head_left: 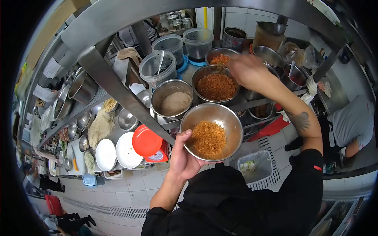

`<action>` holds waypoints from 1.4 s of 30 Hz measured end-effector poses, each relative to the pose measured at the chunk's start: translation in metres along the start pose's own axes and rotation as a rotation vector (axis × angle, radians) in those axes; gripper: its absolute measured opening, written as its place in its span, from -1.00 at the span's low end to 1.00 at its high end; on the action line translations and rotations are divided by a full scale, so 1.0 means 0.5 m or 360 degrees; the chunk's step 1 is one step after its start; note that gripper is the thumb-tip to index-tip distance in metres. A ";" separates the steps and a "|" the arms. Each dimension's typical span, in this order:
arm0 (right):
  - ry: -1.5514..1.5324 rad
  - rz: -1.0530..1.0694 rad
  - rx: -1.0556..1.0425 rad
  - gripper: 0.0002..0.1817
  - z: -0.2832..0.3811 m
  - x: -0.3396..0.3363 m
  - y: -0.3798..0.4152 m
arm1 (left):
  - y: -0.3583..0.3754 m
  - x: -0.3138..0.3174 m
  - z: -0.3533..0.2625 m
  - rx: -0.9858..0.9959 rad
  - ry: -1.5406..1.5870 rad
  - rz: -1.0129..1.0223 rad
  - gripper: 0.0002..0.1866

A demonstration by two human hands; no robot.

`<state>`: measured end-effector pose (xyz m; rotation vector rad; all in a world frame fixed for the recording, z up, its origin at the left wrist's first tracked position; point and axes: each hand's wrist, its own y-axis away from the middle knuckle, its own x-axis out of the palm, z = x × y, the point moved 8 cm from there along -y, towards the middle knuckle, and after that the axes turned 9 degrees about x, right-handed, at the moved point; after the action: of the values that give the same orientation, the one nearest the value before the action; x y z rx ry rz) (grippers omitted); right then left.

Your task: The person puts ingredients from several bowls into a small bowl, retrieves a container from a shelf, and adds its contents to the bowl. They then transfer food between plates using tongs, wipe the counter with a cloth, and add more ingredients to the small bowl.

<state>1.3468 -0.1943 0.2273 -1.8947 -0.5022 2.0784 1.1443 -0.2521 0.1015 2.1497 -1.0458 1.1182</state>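
A steel bowl [233, 135] with golden-brown crumbs [208, 139] in it rests in my left hand [184, 159], thumb over its rim. My right hand [248, 69] is reached out above the shelf, over the right edge of a bowl of darker reddish-brown crumbs [215, 86]; its fingers are blurred by motion. Behind that stands a bowl of chopped orange and green bits [219, 59]. Left of the reddish-brown crumbs is a bowl of pale powder [176, 103].
Clear plastic tubs [157, 67] stand behind the bowls. A steel post [122, 90] slants across the left. Plates [105, 154] and a red scale [147, 141] sit on the left counter. A co-worker in grey [352, 122] is at the right, a bin [255, 167] below.
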 end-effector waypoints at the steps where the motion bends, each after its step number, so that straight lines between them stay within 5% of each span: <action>1: 0.0150 0.0163 0.0001 -0.87 -0.007 0.045 -0.001 | 0.000 -0.002 0.002 -0.0007 0.0035 -0.0012 -0.19; 4: 0.0218 0.0430 -0.0078 -0.87 0.032 0.070 0.011 | -0.002 0.002 -0.006 0.0009 0.0040 -0.0027 -0.19; 9: -0.0481 0.0836 0.0162 -0.81 0.001 0.077 -0.001 | 0.004 -0.006 -0.003 0.0001 0.0023 -0.0048 -0.18; 16: -0.0615 0.0587 0.0409 -0.80 0.003 -0.055 0.024 | 0.002 0.004 -0.009 -0.0001 0.0038 -0.0011 -0.18; 18: -0.0629 0.0366 -0.0081 -0.81 0.065 -0.095 0.039 | 0.001 0.006 -0.009 -0.0012 0.0030 -0.0005 -0.18; 22: 0.0250 -0.0116 0.0056 -0.86 0.015 -0.040 0.020 | 0.004 0.000 0.000 -0.0038 0.0051 -0.0022 -0.19; 24: 0.0265 -0.0114 -0.0162 -0.88 0.040 -0.009 0.027 | 0.001 0.002 -0.005 -0.0040 0.0044 -0.0019 -0.19; 26: 0.0314 0.0430 -0.0046 -0.86 0.051 0.033 0.025 | 0.002 0.008 -0.009 -0.0007 0.0004 -0.0027 -0.18; 32: -0.0475 0.0855 0.0215 -0.80 -0.018 0.056 -0.015 | 0.004 0.003 -0.009 -0.0007 0.0033 -0.0041 -0.17; 38: -0.0740 0.0652 0.0279 -0.80 0.011 -0.057 0.017 | 0.000 0.011 -0.013 -0.0008 0.0035 -0.0001 -0.18; 42: -0.0294 0.0116 0.0032 -0.82 0.055 -0.083 0.023 | -0.005 0.011 -0.012 -0.0015 0.0061 -0.0006 -0.19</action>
<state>1.3236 -0.2243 0.2617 -1.7435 -0.4573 2.3101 1.1459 -0.2485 0.1093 2.1138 -1.0274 1.1456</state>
